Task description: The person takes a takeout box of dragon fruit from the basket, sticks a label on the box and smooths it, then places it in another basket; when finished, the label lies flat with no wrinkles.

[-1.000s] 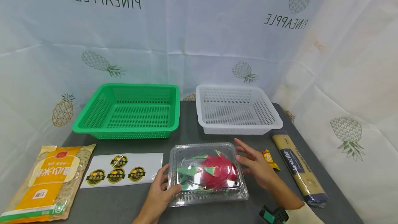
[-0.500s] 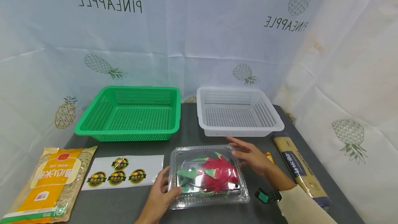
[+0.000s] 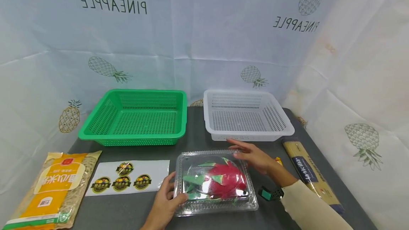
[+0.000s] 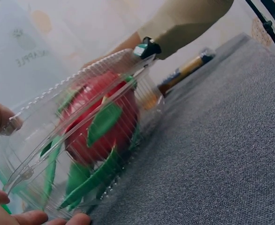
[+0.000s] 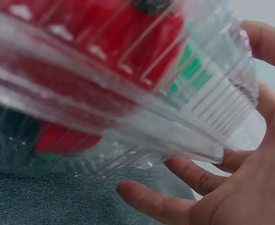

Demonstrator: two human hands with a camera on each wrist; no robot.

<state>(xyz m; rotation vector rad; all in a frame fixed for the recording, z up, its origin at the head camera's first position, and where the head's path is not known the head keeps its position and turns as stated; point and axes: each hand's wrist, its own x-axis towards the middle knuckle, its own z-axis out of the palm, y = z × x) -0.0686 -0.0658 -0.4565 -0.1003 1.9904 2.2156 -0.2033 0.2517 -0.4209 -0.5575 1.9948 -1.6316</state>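
Note:
A clear plastic clamshell box (image 3: 198,207) lies on the dark table, lid closed, with a red, green-leafed dragon fruit (image 3: 225,178) inside. At its left side my left hand (image 3: 164,201) grips the box, thumb on the lid's edge and fingers along the side wall. My right hand (image 3: 255,159) is at the far right corner, its fingers spread and fairly straight along the rim. In the right wrist view, those fingers (image 5: 151,201) lie around the corner of the box, some of them apart from it. The left wrist view shows the fruit through the ribbed wall.
Behind stand a green basket (image 3: 143,137) and a white basket (image 3: 249,135). At left lie a grain bag (image 3: 55,187) and a sheet of round stickers (image 3: 153,166). A pasta pack (image 3: 311,173) and a small yellow packet (image 3: 278,160), partly hidden by the right arm, are at right.
My right hand has moved from the box's right side toward its far right corner, and the forearm covers more of the yellow packet. The left hand keeps its hold; the box stays about in place.

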